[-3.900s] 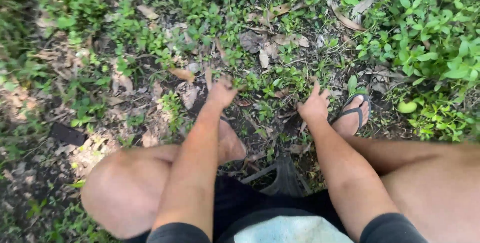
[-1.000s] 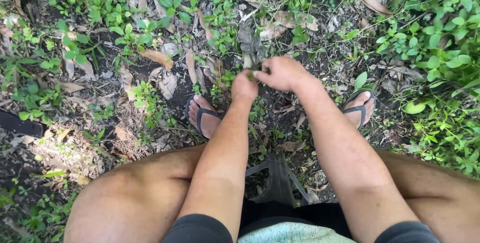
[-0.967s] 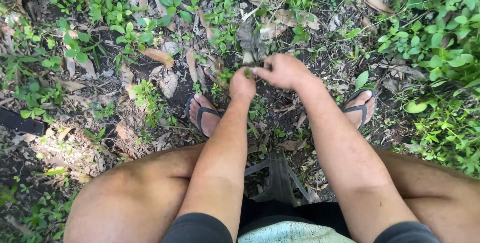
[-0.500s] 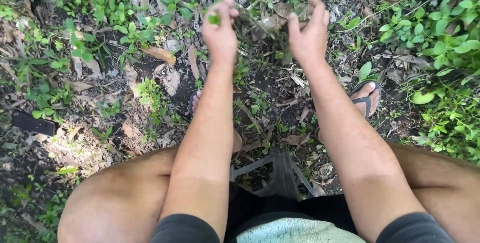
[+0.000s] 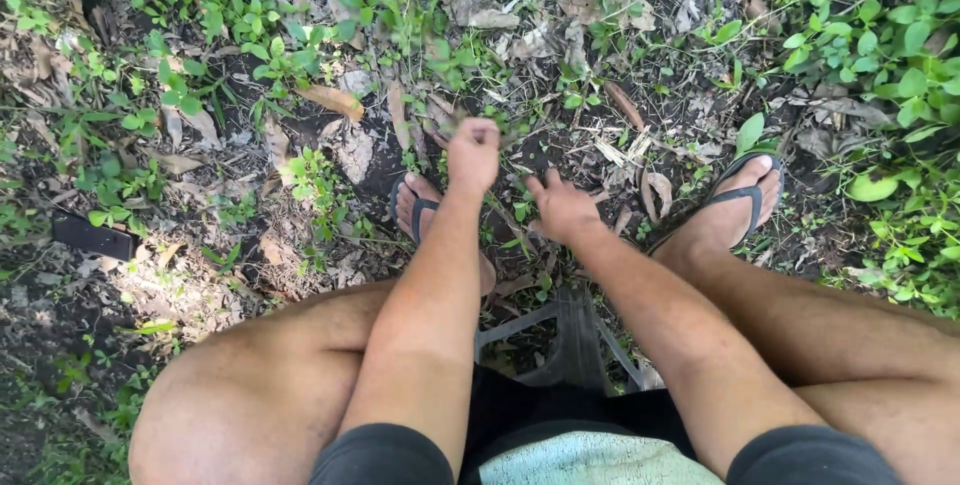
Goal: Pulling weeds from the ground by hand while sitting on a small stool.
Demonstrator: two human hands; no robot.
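I am crouched over bare soil with small green weeds (image 5: 310, 180) and dry leaves (image 5: 330, 100). My left hand (image 5: 473, 153) hovers just above the toes of my left foot, its fingers curled into a fist; nothing shows in it. My right hand (image 5: 562, 207) is lower and to the right, close to the ground between my feet, with fingers spread and nothing in it. A few small sprouts (image 5: 520, 210) grow between the two hands.
My feet wear black flip-flops, the left one (image 5: 420, 213) and the right one (image 5: 745, 195). A dark plastic seat (image 5: 565, 345) sits between my legs. A flat black object (image 5: 95, 237) lies at the left. Denser green plants (image 5: 890, 65) fill the right side.
Half a second ago both hands were lifted forward, with bits of plant at the left fingers. Both have dropped back toward the ground between my feet, and the plant bits are gone.
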